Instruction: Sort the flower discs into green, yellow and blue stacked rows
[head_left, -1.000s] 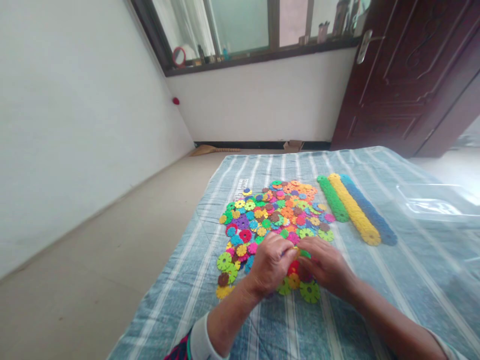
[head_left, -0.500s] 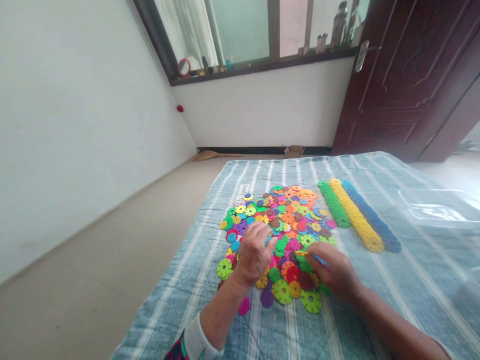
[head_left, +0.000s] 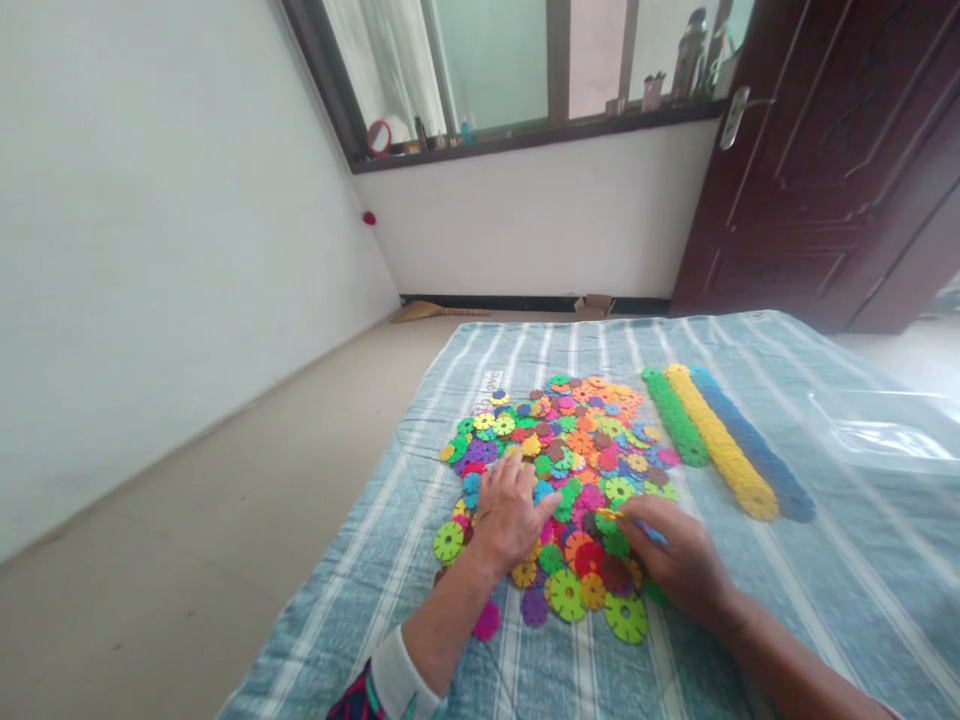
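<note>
A pile of small coloured plastic discs (head_left: 570,450) lies on a blue striped cloth (head_left: 825,560). My left hand (head_left: 510,512) rests flat on the near left part of the pile, fingers stretched out over the discs. To its right, my right hand (head_left: 675,560) is closed on a short stack of joined discs (head_left: 626,520), with yellow and blue edges showing at the fingertips. Beyond the pile to the right lie three long rows of joined discs: a green row (head_left: 675,417), a yellow row (head_left: 720,440) and a blue row (head_left: 757,455).
A clear plastic container (head_left: 885,435) sits on the cloth at the far right. Left of the cloth is bare floor (head_left: 225,540) and a white wall. A dark wooden door (head_left: 825,160), a broom (head_left: 435,312) and a small cardboard box (head_left: 592,303) stand at the back.
My hands have come apart: the left one left the stack and now lies spread on the pile, further forward and left. The right hand kept the stack. The view has tilted down slightly.
</note>
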